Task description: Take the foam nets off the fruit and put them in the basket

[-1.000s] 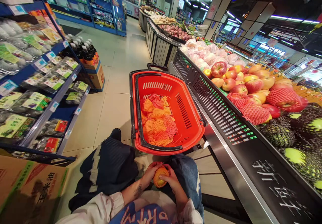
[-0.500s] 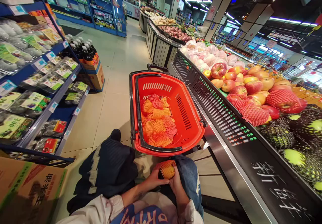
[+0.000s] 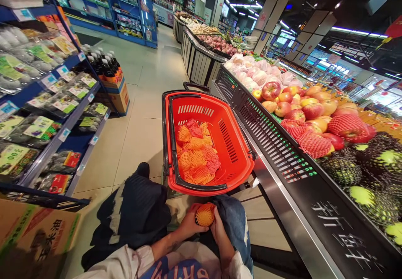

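Low in the middle of the view, my left hand (image 3: 188, 224) and my right hand (image 3: 219, 230) hold one round fruit in an orange foam net (image 3: 204, 214) between them, close to my lap. Just beyond it a red shopping basket (image 3: 234, 145) holds several orange and red foam nets (image 3: 196, 155). To the right, the produce counter (image 3: 282, 153) carries apples (image 3: 292, 103), some in red nets, and green fruit in black nets (image 3: 364, 174).
A blue shelf rack (image 3: 59, 141) with packaged goods stands at the left, a cardboard box (image 3: 34, 233) below it. A tiled aisle (image 3: 141, 103) runs ahead between rack and counter. More produce bins (image 3: 216, 44) line the far right side.
Both hands have lifted the fruit slightly toward the basket. The orange foam net now covers the fruit, which showed bare skin a second ago.
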The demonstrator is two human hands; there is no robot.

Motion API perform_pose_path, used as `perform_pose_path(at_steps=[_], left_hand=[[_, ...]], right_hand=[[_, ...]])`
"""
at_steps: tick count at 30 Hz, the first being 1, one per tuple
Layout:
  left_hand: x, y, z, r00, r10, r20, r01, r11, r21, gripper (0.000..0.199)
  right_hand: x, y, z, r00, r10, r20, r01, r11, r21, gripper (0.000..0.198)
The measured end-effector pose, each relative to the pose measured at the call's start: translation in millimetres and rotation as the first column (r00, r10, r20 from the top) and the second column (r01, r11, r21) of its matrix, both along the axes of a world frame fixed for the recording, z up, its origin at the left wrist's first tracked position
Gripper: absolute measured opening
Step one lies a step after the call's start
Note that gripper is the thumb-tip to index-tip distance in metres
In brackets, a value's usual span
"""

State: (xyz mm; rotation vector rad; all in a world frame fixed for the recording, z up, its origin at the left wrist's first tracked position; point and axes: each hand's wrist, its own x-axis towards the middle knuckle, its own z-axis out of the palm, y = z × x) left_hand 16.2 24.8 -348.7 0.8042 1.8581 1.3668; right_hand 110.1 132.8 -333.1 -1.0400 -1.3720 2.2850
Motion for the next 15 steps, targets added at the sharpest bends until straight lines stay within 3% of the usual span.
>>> perform_pose_path(at_steps=[2,4,6,8,9,13,15], left_hand=[[-1,-2,8.0,0.993,-0.077,-0.088,0.073,0.996,-0.052,0.081],[-1,-3,15.3,0.977,-0.170,-0.128,0.164,0.985,-0.060,0.082],[0,-6,19.3,0.960,-0.258,-0.111,0.251,0.965,-0.073,0.093],[1,-9,19.8,0.939,-0.338,-0.058,0.331,0.937,-0.113,0.107],[2,-11,19.2,0.926,-0.377,-0.028,0.369,0.918,-0.148,0.109],[4,-21,17.6,0.823,-0.567,0.044,0.545,0.764,-0.347,0.099],[4,-25,18.7,0.761,-0.647,0.040,0.599,0.679,-0.424,0.105]], right_hand=[[2,-3,6,1.000,0.009,-0.006,-0.009,0.997,0.078,0.075],[5,-2,21,0.996,0.060,0.060,-0.073,0.962,0.262,0.067],[12,8,49,0.961,0.153,0.231,-0.250,0.838,0.486,0.054],[23,27,95,0.867,0.264,0.422,-0.482,0.656,0.581,0.051],[30,38,123,0.835,0.319,0.449,-0.546,0.588,0.597,0.053],[51,85,253,0.809,0.552,0.202,-0.522,0.514,0.681,0.075],[43,106,311,0.869,0.489,0.073,-0.345,0.494,0.798,0.083]])
